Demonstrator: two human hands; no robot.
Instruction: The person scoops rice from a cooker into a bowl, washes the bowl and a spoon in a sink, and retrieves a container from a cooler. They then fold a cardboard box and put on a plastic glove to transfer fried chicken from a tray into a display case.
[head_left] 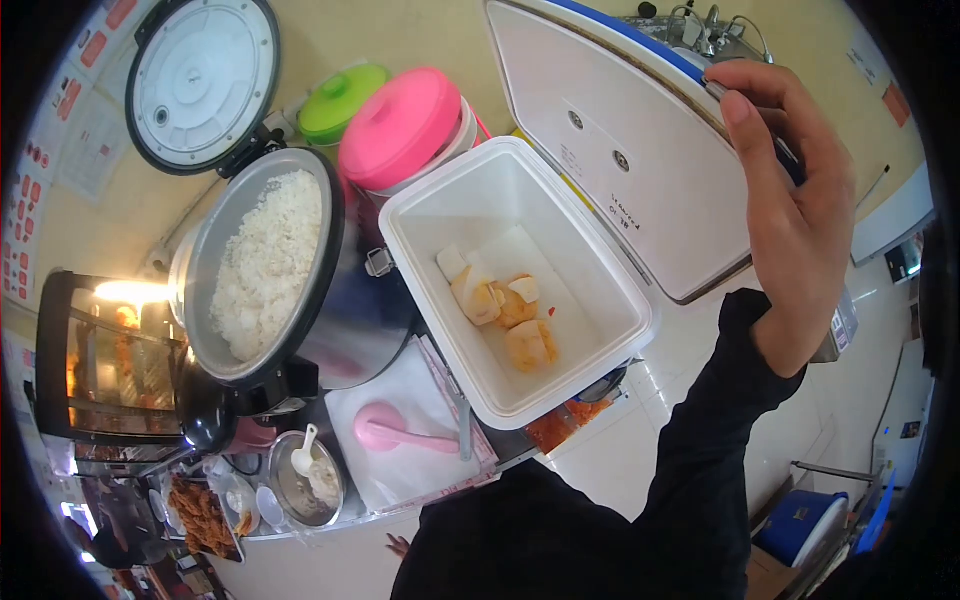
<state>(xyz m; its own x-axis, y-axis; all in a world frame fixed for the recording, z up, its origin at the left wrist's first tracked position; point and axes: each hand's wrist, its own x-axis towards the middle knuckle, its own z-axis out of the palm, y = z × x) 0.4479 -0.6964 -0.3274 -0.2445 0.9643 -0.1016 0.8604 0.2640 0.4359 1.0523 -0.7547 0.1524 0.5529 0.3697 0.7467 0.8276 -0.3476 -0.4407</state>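
My right hand [795, 175] is raised at the upper right, its thumb and fingers closed on the edge of the cooler lid [620, 130], near a metal latch. The white-lined lid stands open. In the white cooler box [620, 345] below lie several pale lumps with orange-brown stains [505, 310]; their kind I cannot make out. My left hand [398, 545] shows only in part, low beside my dark clothing, fingers apart and holding nothing.
Left of the cooler stands an open pot of white rice [268, 265]. Nearby are a pink-lidded container [405, 125], a pink rice paddle on white paper [385, 428], a metal bowl with a white scoop [300, 490], fried food on a tray [205, 515] and a lit display case [110, 360].
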